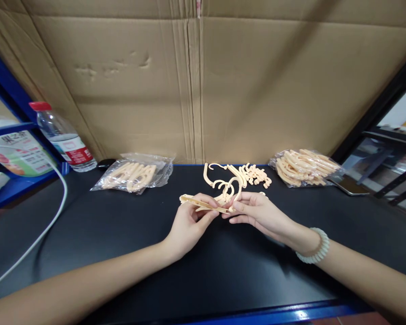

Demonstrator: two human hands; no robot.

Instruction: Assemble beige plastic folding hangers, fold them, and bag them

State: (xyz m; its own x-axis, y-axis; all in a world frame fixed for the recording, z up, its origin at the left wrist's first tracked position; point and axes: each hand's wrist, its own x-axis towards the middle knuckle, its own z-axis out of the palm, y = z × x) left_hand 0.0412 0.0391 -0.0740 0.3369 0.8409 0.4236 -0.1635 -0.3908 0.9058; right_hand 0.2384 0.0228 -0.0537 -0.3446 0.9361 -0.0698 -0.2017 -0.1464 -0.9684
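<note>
My left hand (188,225) is closed in a pinch on a long, cream plastic hanger arm (195,202), held level above the table. Thumb and fingers of my right hand (264,215) grip a curved hanger hook (238,184) of the same colour, its base meeting the right end of the arm. Just behind my hands lie more hooked hanger pieces (219,184), partly hidden by my fingers. Beyond them is a pile of small loose hooks (256,175). A pale beaded bracelet circles my right wrist.
On the black tabletop (122,234), clear bags of cream hanger parts lie at left (131,175) and right (302,168). A red-capped water bottle (66,140) leans at the back left, near a white cable (62,198). Cardboard (128,90) walls the back. A phone-like slab (350,186) lies right.
</note>
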